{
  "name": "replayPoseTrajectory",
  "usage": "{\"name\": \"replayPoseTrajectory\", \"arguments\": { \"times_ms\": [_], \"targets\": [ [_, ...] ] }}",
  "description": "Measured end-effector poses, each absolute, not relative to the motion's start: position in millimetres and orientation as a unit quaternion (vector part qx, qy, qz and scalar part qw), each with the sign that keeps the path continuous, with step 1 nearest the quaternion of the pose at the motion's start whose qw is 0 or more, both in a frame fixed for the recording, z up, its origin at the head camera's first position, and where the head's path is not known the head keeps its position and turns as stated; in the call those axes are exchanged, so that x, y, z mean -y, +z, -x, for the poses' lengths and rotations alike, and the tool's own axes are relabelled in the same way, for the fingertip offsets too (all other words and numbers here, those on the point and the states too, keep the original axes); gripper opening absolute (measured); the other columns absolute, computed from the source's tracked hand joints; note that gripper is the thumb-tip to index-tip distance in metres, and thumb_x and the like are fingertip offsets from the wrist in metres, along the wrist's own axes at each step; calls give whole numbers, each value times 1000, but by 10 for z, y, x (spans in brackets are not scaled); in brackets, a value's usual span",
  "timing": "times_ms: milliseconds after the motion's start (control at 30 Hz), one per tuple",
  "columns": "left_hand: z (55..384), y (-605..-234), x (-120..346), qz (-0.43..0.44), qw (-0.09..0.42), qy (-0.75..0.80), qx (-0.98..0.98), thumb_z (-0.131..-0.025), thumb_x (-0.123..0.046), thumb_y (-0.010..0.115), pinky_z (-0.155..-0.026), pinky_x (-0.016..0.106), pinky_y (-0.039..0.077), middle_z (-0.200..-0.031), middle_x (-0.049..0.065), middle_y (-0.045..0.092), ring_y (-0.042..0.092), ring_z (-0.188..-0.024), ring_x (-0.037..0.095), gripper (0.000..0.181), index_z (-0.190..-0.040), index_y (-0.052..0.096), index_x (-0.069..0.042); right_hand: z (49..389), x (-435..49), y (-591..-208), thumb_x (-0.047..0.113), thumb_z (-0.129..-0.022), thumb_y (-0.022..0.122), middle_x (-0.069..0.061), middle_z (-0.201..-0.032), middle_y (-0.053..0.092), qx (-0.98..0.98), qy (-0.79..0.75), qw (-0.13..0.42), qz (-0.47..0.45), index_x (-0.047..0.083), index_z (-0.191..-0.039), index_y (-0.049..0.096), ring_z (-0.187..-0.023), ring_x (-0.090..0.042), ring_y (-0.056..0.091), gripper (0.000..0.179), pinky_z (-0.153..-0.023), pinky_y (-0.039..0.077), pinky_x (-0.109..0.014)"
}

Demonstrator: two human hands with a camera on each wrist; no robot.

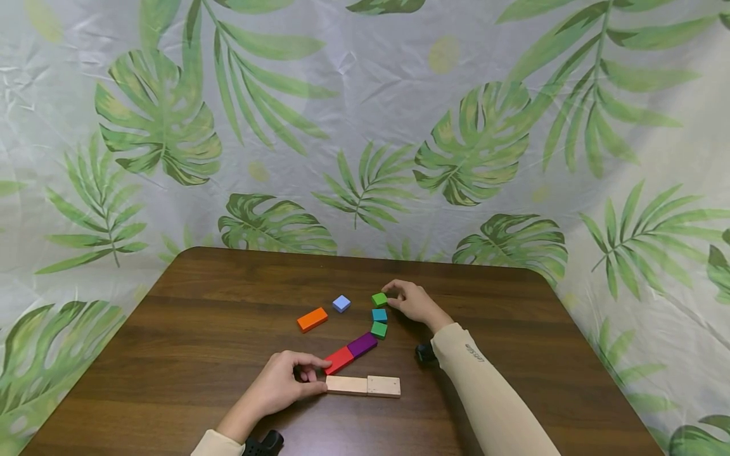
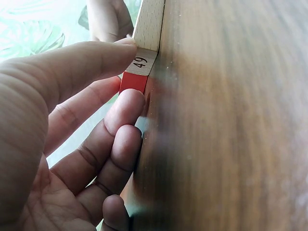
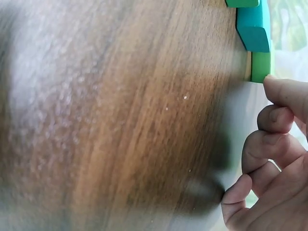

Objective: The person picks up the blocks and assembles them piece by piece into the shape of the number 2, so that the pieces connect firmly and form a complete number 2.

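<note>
In the head view my left hand (image 1: 285, 383) is at the left ends of two short rows of flat blocks. Its thumb touches the end of a plain wooden block (image 1: 346, 385) marked 49, and its forefinger reaches the red block (image 1: 339, 360). A purple block (image 1: 362, 345) continues from the red one, and a second wooden block (image 1: 384, 386) abuts the first. Farther back, my right hand (image 1: 414, 303) pinches the light green block (image 1: 379, 299) at its right side. Nearer me stand a teal block (image 1: 379, 315) and a darker green block (image 1: 379, 330).
An orange block (image 1: 312, 320) and a small blue block (image 1: 341, 304) lie apart, left of the curved row. All of it is on a dark wooden table (image 1: 228, 285) with rounded far corners. A leaf-patterned cloth (image 1: 376, 126) hangs behind.
</note>
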State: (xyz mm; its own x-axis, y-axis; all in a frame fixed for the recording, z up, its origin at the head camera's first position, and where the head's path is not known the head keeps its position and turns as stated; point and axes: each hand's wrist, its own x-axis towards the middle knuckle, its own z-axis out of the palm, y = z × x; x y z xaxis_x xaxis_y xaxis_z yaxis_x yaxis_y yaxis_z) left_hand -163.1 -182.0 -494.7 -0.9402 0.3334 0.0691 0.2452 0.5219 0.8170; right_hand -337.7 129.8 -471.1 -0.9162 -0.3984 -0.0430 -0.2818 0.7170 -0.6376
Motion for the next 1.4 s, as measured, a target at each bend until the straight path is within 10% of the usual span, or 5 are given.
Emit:
{"name": "replayPoseTrajectory", "arguments": {
  "times_ms": [1400],
  "targets": [
    [1632,-4956,1837,-173,40,479,-860,-84,-20,93,-64,20,48,-75,-8,70,58,-69,1,30,-113,84,-15,3445,-1248,-4741,12,-107,66,0,-72,53,-912,-327,103,225,13,-132,75,-61,-13,43,26,-62,40,-27]
  ]
}}
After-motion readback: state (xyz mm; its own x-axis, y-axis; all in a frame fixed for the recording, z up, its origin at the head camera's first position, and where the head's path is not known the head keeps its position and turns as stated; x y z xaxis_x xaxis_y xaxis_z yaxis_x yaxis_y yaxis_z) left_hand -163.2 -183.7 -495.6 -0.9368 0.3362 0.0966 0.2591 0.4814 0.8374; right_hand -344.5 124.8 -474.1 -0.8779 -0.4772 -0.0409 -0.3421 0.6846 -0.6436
